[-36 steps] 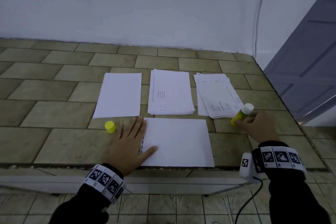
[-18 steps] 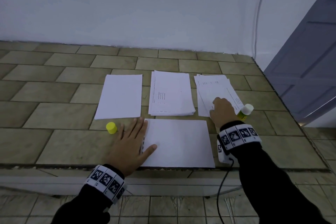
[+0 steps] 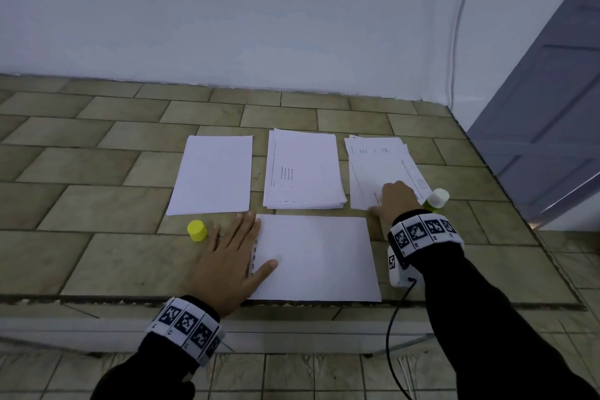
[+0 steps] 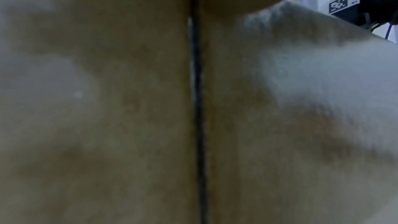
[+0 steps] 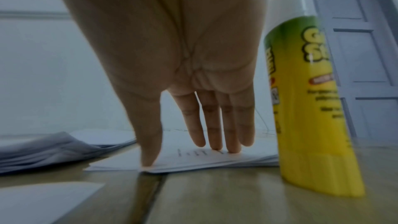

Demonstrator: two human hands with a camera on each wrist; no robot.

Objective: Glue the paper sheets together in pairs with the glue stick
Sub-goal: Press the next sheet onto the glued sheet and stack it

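Note:
A white sheet (image 3: 316,258) lies near the table's front edge. My left hand (image 3: 233,261) lies flat on its left edge, fingers straight. The yellow glue stick (image 3: 436,200) (image 5: 310,91) stands uncapped on the table right of my right hand (image 3: 394,200). Its yellow cap (image 3: 197,230) sits left of my left hand. My right hand (image 5: 193,149) touches the right-hand paper stack (image 3: 383,169) (image 5: 215,159) with straight fingertips, thumb at the stack's near corner. A middle stack (image 3: 303,169) and a single blank sheet (image 3: 212,174) lie further left.
The tiled table (image 3: 97,204) ends against a white wall behind. A grey-blue door (image 3: 545,107) stands at the right past the table's right edge. A black cable (image 3: 393,318) hangs from my right wrist camera over the front edge.
My right hand set the glue stick down upright and moved left onto the right-hand paper stack. My left hand has stayed flat on the near sheet.

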